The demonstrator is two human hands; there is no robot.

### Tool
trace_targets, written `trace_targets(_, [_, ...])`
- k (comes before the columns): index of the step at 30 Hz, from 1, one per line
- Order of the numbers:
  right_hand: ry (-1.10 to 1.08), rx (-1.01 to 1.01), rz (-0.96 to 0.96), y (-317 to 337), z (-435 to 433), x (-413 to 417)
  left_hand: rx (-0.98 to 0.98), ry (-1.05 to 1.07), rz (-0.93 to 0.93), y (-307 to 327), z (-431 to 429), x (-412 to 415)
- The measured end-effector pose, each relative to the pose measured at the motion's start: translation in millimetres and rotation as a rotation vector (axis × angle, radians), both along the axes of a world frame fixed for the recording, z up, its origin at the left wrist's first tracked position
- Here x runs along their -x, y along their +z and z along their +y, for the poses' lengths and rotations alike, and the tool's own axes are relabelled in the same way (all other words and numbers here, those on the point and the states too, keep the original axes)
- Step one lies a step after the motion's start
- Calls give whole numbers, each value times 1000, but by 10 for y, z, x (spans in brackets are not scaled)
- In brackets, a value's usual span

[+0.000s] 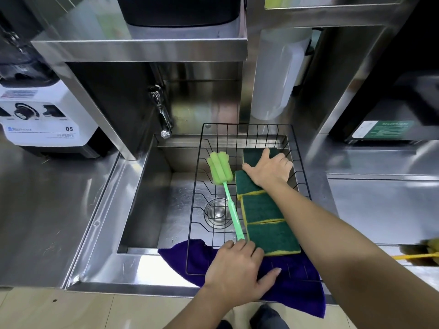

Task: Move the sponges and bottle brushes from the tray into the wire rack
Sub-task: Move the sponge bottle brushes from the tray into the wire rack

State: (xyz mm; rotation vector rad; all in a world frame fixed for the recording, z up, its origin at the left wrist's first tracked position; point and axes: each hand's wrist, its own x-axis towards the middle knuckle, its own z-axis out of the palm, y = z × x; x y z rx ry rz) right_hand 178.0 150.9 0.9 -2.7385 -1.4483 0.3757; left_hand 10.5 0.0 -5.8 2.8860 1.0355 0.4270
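Observation:
A black wire rack (197, 176) sits over the right side of the sink. Inside it lies a green bottle brush (219, 168), foam head toward the back, with my left hand (235, 271) closed on the near end of its handle. Several green-and-yellow sponges (261, 207) lie in a row along the rack's right side. My right hand (269, 168) rests flat on the farthest sponge (251, 154), fingers spread. At the right edge, on a steel tray (384, 210), a brown brush with a yellow handle (420, 255) is partly cut off.
A purple cloth (301, 288) lies under the rack's near end, hanging over the counter's front edge. The sink (152, 193) has a drain and a tap (162, 115) at the back. A white blender base (42, 115) stands at left; a clear container (275, 81) behind the rack.

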Motion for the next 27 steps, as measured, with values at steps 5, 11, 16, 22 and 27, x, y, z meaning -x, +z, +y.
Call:
trace_targets(5, [65,-86,-132,26,-40,-9,16,17,-3,-2,10,-1])
trace_targets(11, [266,-62,92,87,-135,110,13,11,-10,-19,6,0])
trace_targets(16, [259,0,101,9,-223,118,19,16,-23,-2,-2,-5])
trace_targets(22, [222,-9,37,-13,-263,-39,27,27,-21,-1,11,1])
trace_targets(27, [272,11,-42,-18,-296,-44,21,25,-7,3,1,-5])
